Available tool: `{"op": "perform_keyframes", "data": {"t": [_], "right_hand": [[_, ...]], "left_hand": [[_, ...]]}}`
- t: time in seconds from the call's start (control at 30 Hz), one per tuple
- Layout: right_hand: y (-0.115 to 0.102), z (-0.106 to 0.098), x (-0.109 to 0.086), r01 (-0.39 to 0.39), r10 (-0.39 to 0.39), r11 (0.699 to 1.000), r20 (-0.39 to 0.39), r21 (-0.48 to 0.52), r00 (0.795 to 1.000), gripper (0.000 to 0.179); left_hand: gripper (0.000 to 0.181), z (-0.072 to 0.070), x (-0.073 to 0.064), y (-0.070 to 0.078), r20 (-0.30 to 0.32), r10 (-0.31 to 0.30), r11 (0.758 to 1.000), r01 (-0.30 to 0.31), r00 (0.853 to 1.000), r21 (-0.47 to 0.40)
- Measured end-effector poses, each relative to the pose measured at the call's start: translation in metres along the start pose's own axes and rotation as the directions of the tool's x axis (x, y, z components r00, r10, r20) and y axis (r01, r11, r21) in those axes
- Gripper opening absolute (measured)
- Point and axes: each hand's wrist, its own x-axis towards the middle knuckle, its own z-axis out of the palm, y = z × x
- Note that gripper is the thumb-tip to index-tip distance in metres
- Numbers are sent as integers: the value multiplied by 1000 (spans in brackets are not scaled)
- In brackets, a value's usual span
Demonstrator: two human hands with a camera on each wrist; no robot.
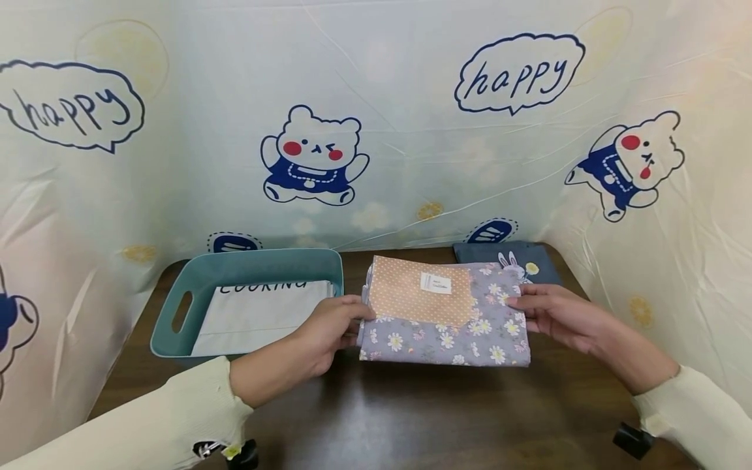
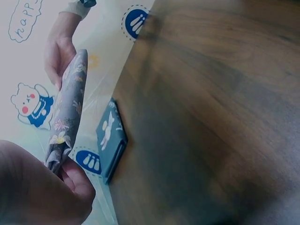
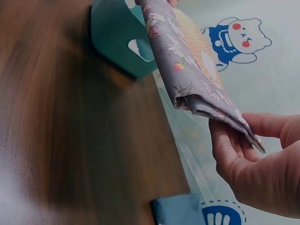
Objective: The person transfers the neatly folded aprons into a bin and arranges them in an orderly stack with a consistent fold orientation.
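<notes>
A folded floral cloth [image 1: 411, 343], grey-purple with daisies, is held up over the table between both hands. On its upper face lie an orange dotted panel [image 1: 405, 287] and a small white label [image 1: 436, 283]. My left hand [image 1: 329, 329] pinches its left edge, thumb on top and fingers beneath. At the right edge, my right hand [image 1: 558, 316] grips the layers between thumb and fingers. The right wrist view shows the stacked folds of the cloth [image 3: 187, 70] next to the right hand [image 3: 262, 159].
A teal basket [image 1: 167, 320] with handle holes stands at the left, holding a folded white cloth [image 1: 258, 320] printed "COOKING". Behind the floral cloth, at the back right, lies a folded dark blue cloth [image 1: 543, 258] with a rabbit and flower. A printed curtain [image 1: 411, 163] surrounds the brown table [image 1: 440, 418].
</notes>
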Motion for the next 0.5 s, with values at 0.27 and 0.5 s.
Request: {"op": "perform_keyframes", "data": {"t": [0.27,0.5], "right_hand": [[-4,10,6,-7,7,1000,8,-9,1000,48],[-7,18,10,-6,7,1000,19,-5,1000,46]], "left_hand": [[25,-9,-5,0,-39,-4,1000,5,999,19],[29,-17,-9,2,-77,2,1000,0,997,28]]}}
